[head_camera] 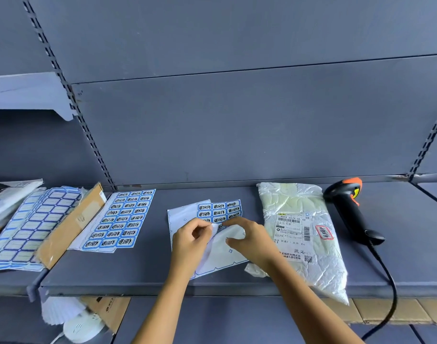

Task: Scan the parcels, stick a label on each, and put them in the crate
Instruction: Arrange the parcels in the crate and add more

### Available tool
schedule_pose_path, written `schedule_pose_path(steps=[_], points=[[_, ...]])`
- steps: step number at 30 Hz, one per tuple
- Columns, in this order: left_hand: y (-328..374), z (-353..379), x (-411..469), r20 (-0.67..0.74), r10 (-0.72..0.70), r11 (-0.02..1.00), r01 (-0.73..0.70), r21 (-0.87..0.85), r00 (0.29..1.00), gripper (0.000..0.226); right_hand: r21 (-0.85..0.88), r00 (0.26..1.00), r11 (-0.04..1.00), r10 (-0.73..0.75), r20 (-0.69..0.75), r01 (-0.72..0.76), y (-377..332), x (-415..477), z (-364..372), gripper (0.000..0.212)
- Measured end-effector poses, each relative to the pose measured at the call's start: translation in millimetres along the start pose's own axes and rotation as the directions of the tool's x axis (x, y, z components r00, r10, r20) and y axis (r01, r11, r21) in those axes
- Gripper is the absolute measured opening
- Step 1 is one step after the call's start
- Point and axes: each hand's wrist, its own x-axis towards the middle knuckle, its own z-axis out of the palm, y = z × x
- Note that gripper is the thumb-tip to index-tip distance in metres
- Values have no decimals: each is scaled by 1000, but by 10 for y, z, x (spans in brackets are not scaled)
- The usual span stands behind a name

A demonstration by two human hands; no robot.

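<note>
Now left hand [191, 240], right hand [249, 240] pinch label sheet [219, 209]; parcel [294, 202], scanner [349, 207] alongside.

shelf [138, 274]: grey metal deck, all I'm seeing from here
full sheet [118, 219]: blue-bordered labels, flat, left of centre
half-used sheet [182, 214]: centre, a few label rows left at top right
parcel [311, 266]: white plastic bag, near corner overhanging the front lip
scanner [349, 209]: black-orange, just right of the parcel
far left: blank label sheets [31, 224], cardboard strip [71, 224] alongside
</note>
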Motion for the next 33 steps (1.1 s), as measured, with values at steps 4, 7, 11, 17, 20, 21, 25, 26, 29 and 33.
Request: schedule_pose_path(steps=[4,7,11,17,20,21,25,26,29,33], points=[[-41,-29,7,-56,-14,999,11,-49,998,22,-24,999,999,32,5,-32,5,4,7,36],[-58,-38,13,-62,-62,986,51,-159,996,12,-118,1000,993,-2,-2,1,39,21,67,37],[31,-8,-37,-99,69,998,-69,2,993,17,-99,984,995,-19,-175,2,36,20,120,30],[-11,89,-76,71,468,832,-466,300,881,18,363,989,928,122,-84,-83,-31,23,-36,33],[-6,89,-95,116,515,782,-521,343,849,21,442,984,891,154,-91,-99,2,30,-14,35],[-15,86,-100,123,515,777,-523,350,848,23,474,979,875,170,-109,-100,25,38,-5,34],[-12,94,-104,207,472,770,-515,376,857,25,717,959,689,262,-112,-105,37,51,-56,30],[2,89,-103,228,435,789,-491,370,871,22,790,955,604,283,-91,-104,1,66,-108,29],[61,92,-30,303,308,748,-426,509,902,14,871,946,490,290,-144,-17,-181,86,-462,27],[338,299,-7,330,393,632,-513,581,858,10,673,899,740,292,-327,4,-93,-17,-978,22]])
